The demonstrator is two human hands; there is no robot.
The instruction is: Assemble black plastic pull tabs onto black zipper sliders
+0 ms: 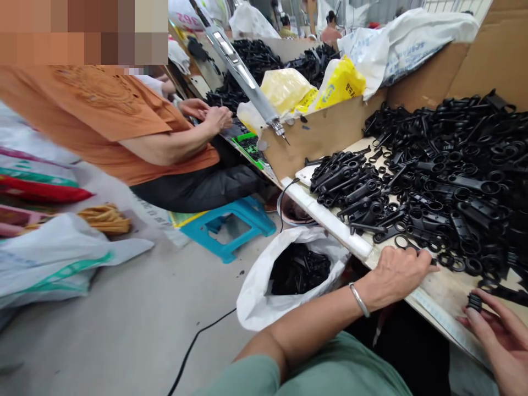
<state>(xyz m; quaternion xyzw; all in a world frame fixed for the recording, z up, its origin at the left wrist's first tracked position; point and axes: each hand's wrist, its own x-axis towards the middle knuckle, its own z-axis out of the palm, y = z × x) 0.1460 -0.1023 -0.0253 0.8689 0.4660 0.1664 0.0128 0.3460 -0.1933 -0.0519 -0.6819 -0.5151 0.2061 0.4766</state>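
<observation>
My left hand (400, 275), with a silver bangle at the wrist, is at the table's front edge beside the pile of black plastic parts (449, 181). Its fingers are curled closed; black shows at the fingertips, but what they hold is mostly hidden. At the lower right, my right hand (501, 330) pinches a small ribbed black plastic piece (474, 301) between thumb and fingers. Loose black rings (457, 264) and long arm-shaped parts with ring ends lie just beyond both hands.
A white sack (256, 286) of black parts stands open on the floor below the table edge. An electric screwdriver (247, 77) hangs above a cardboard divider (330, 132). Left of it, a co-worker in an orange shirt (124, 121) handles something small. A blue stool (226, 225) stands nearby.
</observation>
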